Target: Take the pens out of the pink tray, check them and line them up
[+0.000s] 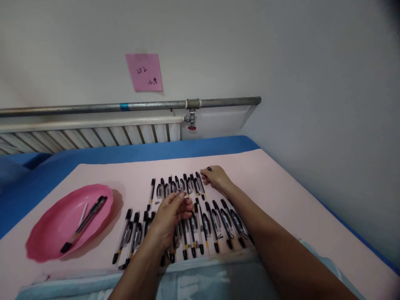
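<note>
Above the rows of pen parts, my left hand (173, 208) has its fingers curled and the thumb near the index finger; whatever lies between them, if anything, is hidden. My right hand (215, 177) is closed at the far right end of the back row. A small black pen part (209, 168) pokes out of its grip, the rest covered by the fingers. Beneath and around both hands lie black-capped gel pen parts: clear barrels, black caps (225, 216), refills with yellow sections (206, 241) and small metal tips (220, 236). My left forearm hides some of the front row.
On the left stands a pink oval dish (50, 225) with pens (84, 225) and a thin white stick (83, 213) in it. Pale pink paper (281, 200) covers the blue surface (218, 143). Behind are a radiator (134, 134), a metal pipe (156, 106) and a red-handled valve (191, 128).
</note>
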A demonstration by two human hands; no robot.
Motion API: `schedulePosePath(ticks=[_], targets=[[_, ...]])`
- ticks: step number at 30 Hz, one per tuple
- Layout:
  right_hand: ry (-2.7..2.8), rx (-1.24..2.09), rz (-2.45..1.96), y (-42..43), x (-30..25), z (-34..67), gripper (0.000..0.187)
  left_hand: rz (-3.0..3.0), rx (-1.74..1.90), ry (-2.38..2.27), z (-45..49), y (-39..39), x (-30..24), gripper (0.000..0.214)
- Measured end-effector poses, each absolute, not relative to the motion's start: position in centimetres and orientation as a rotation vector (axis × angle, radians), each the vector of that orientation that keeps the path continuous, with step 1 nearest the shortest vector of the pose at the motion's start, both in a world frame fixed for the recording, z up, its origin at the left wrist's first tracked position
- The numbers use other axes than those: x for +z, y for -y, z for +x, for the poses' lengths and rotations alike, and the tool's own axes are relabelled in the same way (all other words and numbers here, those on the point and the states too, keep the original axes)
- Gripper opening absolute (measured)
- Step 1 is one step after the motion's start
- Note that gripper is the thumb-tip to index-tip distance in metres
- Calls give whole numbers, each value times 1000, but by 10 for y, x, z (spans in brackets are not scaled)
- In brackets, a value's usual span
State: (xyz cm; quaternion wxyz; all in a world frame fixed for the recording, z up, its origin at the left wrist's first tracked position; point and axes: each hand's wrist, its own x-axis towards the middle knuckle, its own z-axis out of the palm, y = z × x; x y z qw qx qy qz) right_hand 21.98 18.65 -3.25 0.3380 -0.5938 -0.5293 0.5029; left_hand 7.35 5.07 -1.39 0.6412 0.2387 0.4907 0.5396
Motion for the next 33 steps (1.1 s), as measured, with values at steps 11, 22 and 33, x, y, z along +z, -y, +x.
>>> schedulePosePath(ticks=[11, 22, 33], targets=[[1907, 1174, -1843, -150, -10, 234, 6, 554, 1230, -1153, 65, -51, -10, 21], [2158, 674, -1815, -161, -12, 235, 34, 573, 1215, -1162, 63, -53, -14, 18], [2325, 569, -1762, -158, -11, 233, 26, 690, 1337, -1258, 50, -51, -3, 25]])
